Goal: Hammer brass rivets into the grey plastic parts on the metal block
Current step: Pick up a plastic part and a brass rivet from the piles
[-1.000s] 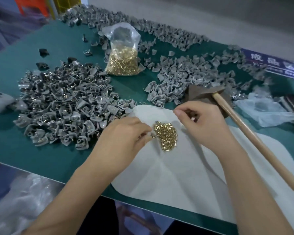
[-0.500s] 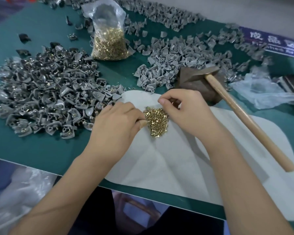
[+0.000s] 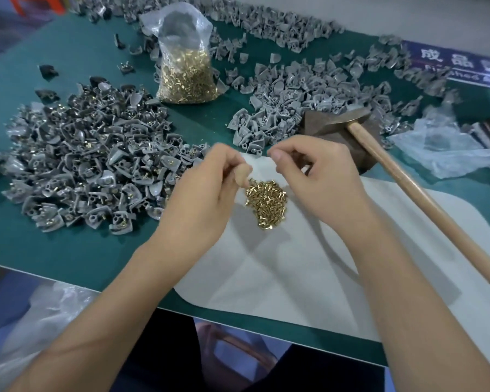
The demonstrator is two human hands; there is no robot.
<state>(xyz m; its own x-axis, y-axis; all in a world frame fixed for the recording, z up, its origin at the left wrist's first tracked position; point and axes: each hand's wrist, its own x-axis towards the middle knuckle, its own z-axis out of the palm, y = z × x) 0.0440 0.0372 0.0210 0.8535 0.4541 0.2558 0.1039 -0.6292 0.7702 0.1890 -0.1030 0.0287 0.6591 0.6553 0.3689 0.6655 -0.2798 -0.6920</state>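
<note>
Green table (image 3: pixel 68 250) under both hands: left hand (image 3: pixel 201 199) and right hand (image 3: pixel 317 179) curl with fingertips pinched above small loose brass rivets (image 3: pixel 266 205); whatever they pinch is too small to tell

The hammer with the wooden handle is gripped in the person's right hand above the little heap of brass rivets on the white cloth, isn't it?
Not quite. The head view shows the hammer lying free, its head on the metal block. The right hand hovers with curled fingers above the brass rivets on the white cloth.
</note>
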